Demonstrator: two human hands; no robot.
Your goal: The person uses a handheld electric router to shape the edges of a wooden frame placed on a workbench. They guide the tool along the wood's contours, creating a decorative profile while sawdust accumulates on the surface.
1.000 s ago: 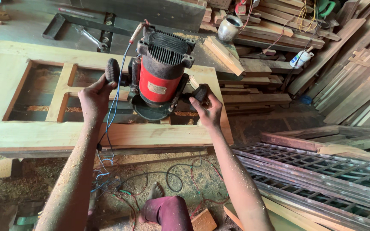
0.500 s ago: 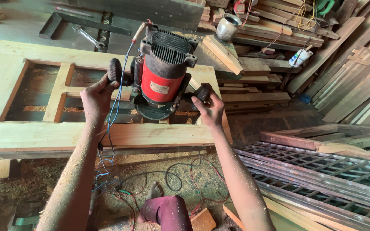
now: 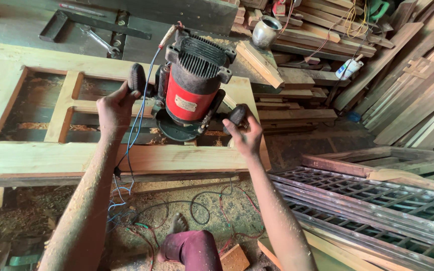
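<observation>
Both knobs are gripped tight: my left hand (image 3: 114,108) wraps the black handle on one side of the red router (image 3: 189,93) and my right hand (image 3: 244,133) clamps the other. Its round base sits on the pale wooden door frame (image 3: 101,158), and over the last second it has barely shifted along the rail, so the cut stays in place. Beyond lie stacked planks (image 3: 302,75) and a metal pot (image 3: 267,31).

Both arms reach forward, left hand (image 3: 114,108) and right hand (image 3: 244,134) clenched.

Router (image 3: 189,95) bit hidden (under its base); door frame (image 3: 36,155) cut off left.
</observation>
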